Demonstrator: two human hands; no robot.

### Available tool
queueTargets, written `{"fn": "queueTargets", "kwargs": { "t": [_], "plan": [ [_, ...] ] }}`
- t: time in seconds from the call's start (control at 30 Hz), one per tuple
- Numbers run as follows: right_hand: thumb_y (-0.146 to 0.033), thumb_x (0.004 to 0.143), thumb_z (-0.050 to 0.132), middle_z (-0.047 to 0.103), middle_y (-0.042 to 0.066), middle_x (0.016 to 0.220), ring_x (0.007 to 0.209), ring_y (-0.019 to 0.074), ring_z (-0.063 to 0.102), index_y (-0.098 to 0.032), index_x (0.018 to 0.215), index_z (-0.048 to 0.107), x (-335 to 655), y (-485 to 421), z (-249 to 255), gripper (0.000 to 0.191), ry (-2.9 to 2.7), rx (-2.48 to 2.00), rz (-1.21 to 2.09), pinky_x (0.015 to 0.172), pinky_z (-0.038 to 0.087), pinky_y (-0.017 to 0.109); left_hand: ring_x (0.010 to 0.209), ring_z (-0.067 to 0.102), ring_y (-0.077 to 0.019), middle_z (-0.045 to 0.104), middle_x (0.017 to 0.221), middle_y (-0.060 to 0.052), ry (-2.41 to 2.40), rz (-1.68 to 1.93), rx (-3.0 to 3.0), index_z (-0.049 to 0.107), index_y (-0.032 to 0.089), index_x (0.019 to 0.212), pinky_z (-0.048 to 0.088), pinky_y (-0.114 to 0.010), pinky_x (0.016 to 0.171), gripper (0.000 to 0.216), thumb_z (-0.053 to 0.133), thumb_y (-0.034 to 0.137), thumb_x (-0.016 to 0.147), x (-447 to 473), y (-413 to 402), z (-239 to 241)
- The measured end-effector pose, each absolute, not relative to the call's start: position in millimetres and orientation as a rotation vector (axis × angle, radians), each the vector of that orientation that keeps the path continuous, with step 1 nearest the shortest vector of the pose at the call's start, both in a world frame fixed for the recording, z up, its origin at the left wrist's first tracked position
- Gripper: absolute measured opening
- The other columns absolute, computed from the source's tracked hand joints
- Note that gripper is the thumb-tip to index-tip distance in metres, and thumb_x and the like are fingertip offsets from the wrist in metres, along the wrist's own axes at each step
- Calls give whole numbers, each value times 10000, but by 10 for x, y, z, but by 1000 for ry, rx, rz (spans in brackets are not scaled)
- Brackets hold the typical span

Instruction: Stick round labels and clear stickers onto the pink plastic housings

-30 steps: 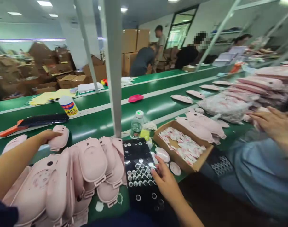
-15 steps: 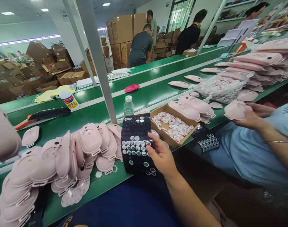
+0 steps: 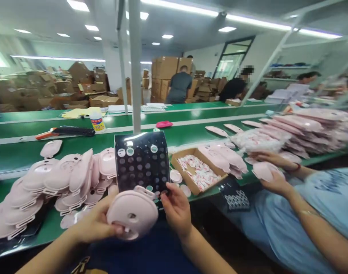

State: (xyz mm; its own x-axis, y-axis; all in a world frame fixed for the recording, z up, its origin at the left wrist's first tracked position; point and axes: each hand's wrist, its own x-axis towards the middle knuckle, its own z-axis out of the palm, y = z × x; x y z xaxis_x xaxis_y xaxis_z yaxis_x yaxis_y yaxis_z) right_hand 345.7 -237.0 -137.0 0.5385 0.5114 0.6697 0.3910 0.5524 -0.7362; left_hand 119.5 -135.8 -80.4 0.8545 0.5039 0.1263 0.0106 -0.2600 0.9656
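My left hand (image 3: 98,220) is closed around a rounded pink plastic cover (image 3: 134,213), held tilted low in front of me with its hole facing me. Just behind it stands a black sheet of round stickers (image 3: 142,163), its lower part hidden by the cover. My right hand (image 3: 178,209) pinches at the sheet's lower right edge, close to the cover's rim. A few pale rings show near the sheet's top, with dark circles below. Stacked pink covers (image 3: 59,175) lie on the green bench to the left.
A cardboard box (image 3: 198,171) of small printed pieces is right of the sheet. Beside me a co-worker's hands (image 3: 276,171) hold another pink piece. A metal post (image 3: 135,76) rises ahead; a white bottle (image 3: 97,120) and an orange-handled tool (image 3: 65,131) lie beyond the covers.
My left hand has come into view with a pink cover in it. My right hand has moved lower and left along the sheet. The view has tilted up.
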Motion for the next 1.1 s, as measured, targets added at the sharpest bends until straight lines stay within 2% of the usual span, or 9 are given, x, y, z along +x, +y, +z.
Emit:
{"fn": "queueTargets", "kwargs": {
  "t": [0.13, 0.3, 0.4, 0.57, 0.7, 0.77, 0.83, 1.0, 1.1],
  "plan": [
    [-241, 929, 639, 726, 87, 1163, 1048, 230, 722, -285, 1257, 657, 3627, -2378, -1620, 332, -1134, -1055, 74, 845, 626, 358, 865, 664, -238, 736, 966, -119, 245, 526, 1970, 732, 108, 1099, 537, -310, 795, 562, 690, 594, 822, 1436, -1238, -617],
    [-350, 920, 628, 675, 114, 1284, 1196, 304, 639, -269, 1389, 565, 4220, -2235, -1674, 480, -1461, -1184, 46, 964, 557, 445, 779, 666, -195, 756, 949, -109, 123, 497, 2059, 684, 129, 1229, 513, -244, 703, 555, 733, 514, 832, 1688, -1048, -435],
    [-455, 941, 556, 627, 105, 1349, 1289, 329, 556, -280, 1451, 508, 4413, -2112, -1456, 541, -1651, -1322, 59, 1006, 507, 451, 829, 662, -203, 763, 970, -97, 162, 449, 2156, 678, 169, 1234, 494, -262, 760, 489, 710, 486, 864, 1830, -937, -255],
    [-450, 957, 523, 522, 113, 1336, 1237, 309, 547, -318, 1455, 485, 4423, -2036, -938, 517, -1541, -1467, 149, 979, 506, 471, 898, 645, -214, 744, 1045, -81, 292, 248, 2187, 649, 208, 1281, 475, -282, 794, 444, 665, 392, 877, 2034, -854, 229],
    [-433, 933, 551, 355, 129, 1522, 1400, 370, 400, -326, 1427, 508, 4546, -2179, -522, 507, -1569, -1569, 178, 1075, 406, 600, 859, 642, -203, 737, 1002, -55, 392, 124, 2240, 629, 234, 1321, 454, -270, 744, 477, 673, 307, 851, 2222, -1053, 635],
    [-439, 960, 465, 399, 119, 1552, 1463, 382, 338, -324, 1462, 462, 4677, -2312, -341, 515, -1701, -1478, 214, 1137, 280, 682, 839, 635, -198, 743, 992, -55, 419, 153, 2236, 641, 222, 1308, 443, -267, 735, 472, 684, 305, 845, 2334, -1245, 793],
    [-440, 979, 398, 490, 112, 1517, 1448, 357, 394, -313, 1496, 413, 4820, -2472, -188, 532, -1782, -1347, 283, 1161, 238, 686, 859, 635, -204, 751, 1032, -63, 435, 190, 2204, 652, 211, 1299, 443, -270, 755, 482, 707, 341, 839, 2453, -1465, 914],
    [-396, 962, 482, 653, 108, 1352, 1231, 297, 626, -285, 1402, 530, 5070, -2890, 95, 456, -1685, -1204, 418, 1030, 483, 506, 943, 649, -219, 740, 1120, -76, 424, 202, 2164, 638, 243, 1337, 464, -278, 826, 514, 705, 365, 842, 2685, -1979, 1098],
    [-361, 946, 530, 734, 85, 1178, 1064, 276, 697, -281, 1294, 616, 5103, -3057, 220, 367, -1671, -1188, 414, 932, 544, 456, 919, 651, -218, 738, 1071, -68, 458, 203, 2186, 631, 251, 1355, 470, -274, 809, 547, 711, 328, 820, 2695, -2206, 1147]
  ]
}}
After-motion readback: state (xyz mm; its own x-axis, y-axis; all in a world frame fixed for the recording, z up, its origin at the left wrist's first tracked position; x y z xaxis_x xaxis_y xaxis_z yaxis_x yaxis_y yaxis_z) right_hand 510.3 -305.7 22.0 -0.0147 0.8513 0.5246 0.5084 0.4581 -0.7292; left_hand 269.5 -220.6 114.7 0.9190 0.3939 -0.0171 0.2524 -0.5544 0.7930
